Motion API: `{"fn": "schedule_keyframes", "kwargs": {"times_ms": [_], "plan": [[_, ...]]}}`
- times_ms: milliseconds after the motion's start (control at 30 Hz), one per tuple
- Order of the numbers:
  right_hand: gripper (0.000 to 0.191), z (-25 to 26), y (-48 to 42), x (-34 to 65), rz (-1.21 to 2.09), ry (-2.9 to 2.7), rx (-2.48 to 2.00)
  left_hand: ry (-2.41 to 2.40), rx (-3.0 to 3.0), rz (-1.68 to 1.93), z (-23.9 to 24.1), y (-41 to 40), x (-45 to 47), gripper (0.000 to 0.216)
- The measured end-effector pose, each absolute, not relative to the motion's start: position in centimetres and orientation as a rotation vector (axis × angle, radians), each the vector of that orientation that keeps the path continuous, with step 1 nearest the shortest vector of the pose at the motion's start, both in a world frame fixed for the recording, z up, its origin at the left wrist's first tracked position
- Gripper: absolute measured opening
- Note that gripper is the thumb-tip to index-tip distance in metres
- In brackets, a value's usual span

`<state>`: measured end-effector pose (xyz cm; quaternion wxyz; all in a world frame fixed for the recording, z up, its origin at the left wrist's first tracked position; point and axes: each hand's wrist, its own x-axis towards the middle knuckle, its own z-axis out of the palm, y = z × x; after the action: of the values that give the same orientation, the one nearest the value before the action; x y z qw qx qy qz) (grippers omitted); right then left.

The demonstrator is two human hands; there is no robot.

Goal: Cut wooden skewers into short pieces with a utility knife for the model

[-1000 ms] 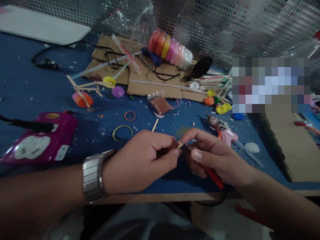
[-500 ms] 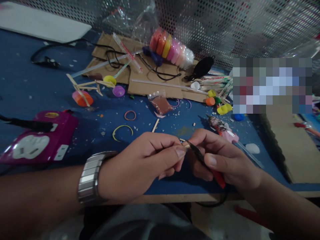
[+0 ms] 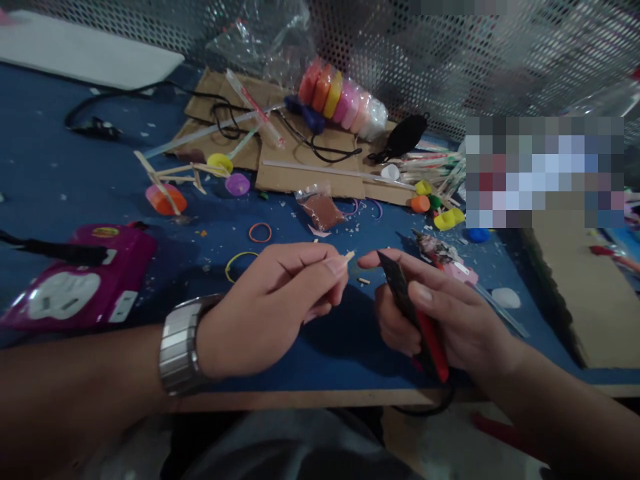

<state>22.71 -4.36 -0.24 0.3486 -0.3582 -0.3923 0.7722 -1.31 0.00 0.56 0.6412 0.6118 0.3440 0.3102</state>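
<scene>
Left hand (image 3: 265, 313): extended from the left with its back turned up, thumb and forefinger pinched on a short, pale wooden stick (image 3: 349, 257). Held clear of the scrap-flecked blue surface (image 3: 330, 353) — only the far end in sight beyond the thumb, the rest hidden in the grasp. Slants away and to the right along its long axis, tip towards the opposite hand. Round the left wrist, a silver segmented metal watch (image 3: 183, 347).

Right hand (image 3: 455, 313): angled in from the right, curled around a slim black-and-red tool (image 3: 429, 333), thumb on its near side, forefinger stretched out behind the dark, tapered tip. Points away and slightly left, red end nearest the front edge — tip apart from the stick. On the surface between both hands, a tiny pale wooden piece (image 3: 363, 281), lying roughly crosswise. Beyond the left hand, partly covered, a thin yellow ring (image 3: 229, 267).
</scene>
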Motion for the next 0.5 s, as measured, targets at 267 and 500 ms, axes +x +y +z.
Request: {"fn": "schedule_keyframes", "kwargs": {"times_ms": [267,500], "plan": [[0.049,-0.7,-3.3,22.8,1.815,-1.098,-1.103,0.842,2.456,0.43,-1.1,-0.2,-1.3,0.033],[0.049,-0.3,-3.5,22.4,1.638,-1.521,-1.316,0.935,2.59,0.246,-1.5,0.2,-1.2,0.033]]}}
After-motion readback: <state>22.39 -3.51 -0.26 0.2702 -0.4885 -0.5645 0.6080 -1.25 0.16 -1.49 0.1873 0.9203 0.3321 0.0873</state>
